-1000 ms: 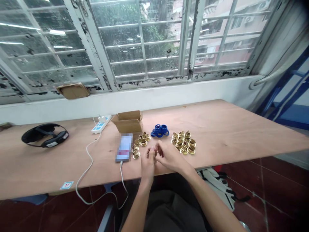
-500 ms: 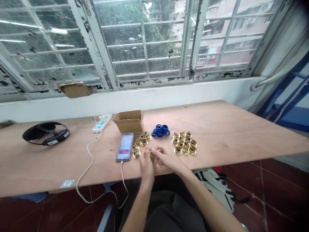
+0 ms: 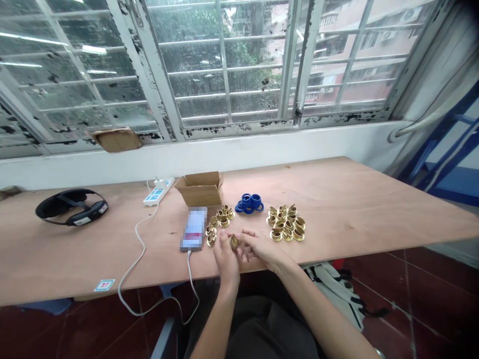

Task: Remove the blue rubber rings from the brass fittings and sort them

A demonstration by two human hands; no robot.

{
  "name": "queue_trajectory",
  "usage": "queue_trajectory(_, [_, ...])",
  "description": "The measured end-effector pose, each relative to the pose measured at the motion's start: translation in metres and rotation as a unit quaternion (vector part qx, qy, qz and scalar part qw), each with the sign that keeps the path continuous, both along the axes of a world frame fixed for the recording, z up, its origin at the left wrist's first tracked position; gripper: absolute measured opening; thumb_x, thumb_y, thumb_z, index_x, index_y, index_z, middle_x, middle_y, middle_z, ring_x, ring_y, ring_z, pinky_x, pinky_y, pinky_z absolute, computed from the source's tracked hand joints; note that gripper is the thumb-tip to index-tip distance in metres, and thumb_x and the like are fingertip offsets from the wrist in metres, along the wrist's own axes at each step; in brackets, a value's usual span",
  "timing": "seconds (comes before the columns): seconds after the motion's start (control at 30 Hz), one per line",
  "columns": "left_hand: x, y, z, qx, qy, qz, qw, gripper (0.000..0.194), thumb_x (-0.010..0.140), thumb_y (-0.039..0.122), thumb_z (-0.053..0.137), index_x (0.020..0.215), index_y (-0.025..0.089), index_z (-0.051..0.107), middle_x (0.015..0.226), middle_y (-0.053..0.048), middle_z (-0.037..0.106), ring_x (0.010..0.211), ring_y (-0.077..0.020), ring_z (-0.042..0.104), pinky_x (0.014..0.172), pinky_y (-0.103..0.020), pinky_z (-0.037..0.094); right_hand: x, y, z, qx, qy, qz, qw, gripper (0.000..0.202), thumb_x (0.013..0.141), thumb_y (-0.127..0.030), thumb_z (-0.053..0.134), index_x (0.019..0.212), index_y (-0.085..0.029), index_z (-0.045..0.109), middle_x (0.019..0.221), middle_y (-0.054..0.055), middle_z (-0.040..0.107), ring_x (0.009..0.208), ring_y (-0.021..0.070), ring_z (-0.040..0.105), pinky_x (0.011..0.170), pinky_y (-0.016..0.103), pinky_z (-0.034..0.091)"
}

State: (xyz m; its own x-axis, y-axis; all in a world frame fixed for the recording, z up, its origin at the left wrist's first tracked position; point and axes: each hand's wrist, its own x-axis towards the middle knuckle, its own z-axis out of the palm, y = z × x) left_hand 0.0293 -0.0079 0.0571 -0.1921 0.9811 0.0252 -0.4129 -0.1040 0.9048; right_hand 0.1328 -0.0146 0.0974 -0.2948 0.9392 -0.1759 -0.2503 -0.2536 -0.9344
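Close to the table's front edge, a small round brass-coloured flanged piece is pinched between my two hands. My left hand is closed on its left side, thumb up. From the right, my right hand grips the same piece with thumb and fingers; its other fingers curl underneath. Just beyond my left hand lies a smaller group of similar brass pieces. A larger cluster of brass pieces sits to the right of my right hand. Behind the hands, several blue rings are heaped together.
A phone with a white charging cable lies left of the hands. Behind it stands an open cardboard box, beside a power strip. A black headset rests at the far left of the wooden table.
The brass piece has been turned and now shows more of its face between my fingers. My right hand has shifted slightly, its fingers a little looser. The piles look the same.
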Motion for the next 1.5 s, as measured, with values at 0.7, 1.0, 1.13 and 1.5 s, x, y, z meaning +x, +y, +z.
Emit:
queue_trajectory(0.7, [-0.006,0.004,0.005,0.063,0.010,0.048,0.997,0.038,0.085,0.056,0.073,0.095,0.021,0.060,0.096,0.000,0.060,0.086,-0.0137,0.062,0.078,-0.028,0.059,0.051,0.006,0.007,0.277,-0.420,-0.115,0.856,0.007,0.089,-0.014,0.062,0.091,-0.020,0.066,0.075,0.000,0.071,0.061,0.0156,0.066,0.064,0.026,0.045])
queue_trajectory(1.0, [-0.007,0.004,0.006,0.062,0.053,0.031,0.996,0.038,0.089,0.053,0.071,0.104,0.020,0.062,0.103,-0.005,0.065,0.091,-0.0179,0.072,0.074,-0.029,0.061,0.046,0.006,0.002,0.277,-0.507,-0.105,0.810,0.014,0.089,-0.014,0.060,0.095,-0.021,0.071,0.084,0.005,0.077,0.079,0.0213,0.070,0.072,0.028,0.043])
queue_trajectory(1.13, [-0.007,0.008,0.001,0.057,0.061,0.010,0.996,0.045,0.081,0.043,0.082,0.115,0.019,0.062,0.103,-0.006,0.069,0.092,-0.0172,0.072,0.087,-0.032,0.059,0.047,0.001,0.013,0.283,-0.498,-0.124,0.810,0.015,0.097,-0.022,0.056,0.098,-0.021,0.071,0.081,0.004,0.076,0.074,0.0207,0.069,0.069,0.028,0.042])
queue_trajectory(1.5, [-0.002,-0.003,-0.002,0.158,0.267,-0.007,0.951,0.045,0.074,0.023,0.085,0.113,0.023,0.062,0.100,-0.005,0.071,0.095,-0.0204,0.072,0.089,-0.033,0.057,0.035,-0.014,0.021,0.317,-0.476,-0.090,0.815,0.013,0.090,-0.031,0.071,0.096,-0.022,0.063,0.080,0.001,0.073,0.073,0.0183,0.067,0.068,0.025,0.041])
